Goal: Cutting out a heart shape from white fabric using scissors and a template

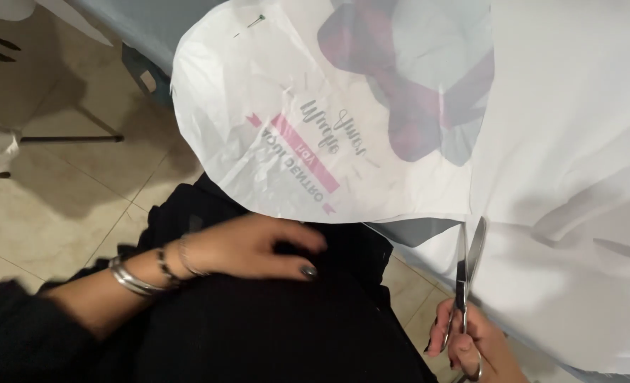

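Head view is showing the right hand (471, 344) gripping scissors (465, 273) low at the frame's bottom edge, fingers curled through the handles and clenched on them. The blades are running almost straight up from that hand, their long axis near vertical and tipped slightly right, with the tips nearly closed. They are meeting the white fabric (570, 177) just where the curved lower edge of the paper pattern (315, 128) ends. So the pattern is lying up and to the left of the blade tips, and the fabric is spreading up and to the right of them. A green-headed pin (259, 18) is sitting far up near the pattern's top edge, well apart from the blades.

The left hand (251, 248) is resting on black cloth (272, 319) over the lap, fingers loosely bent and holding nothing. It is lying just below the pattern's bottom edge, not touching it. The right hand is the nearer one to the cut line; the left is off to the side.
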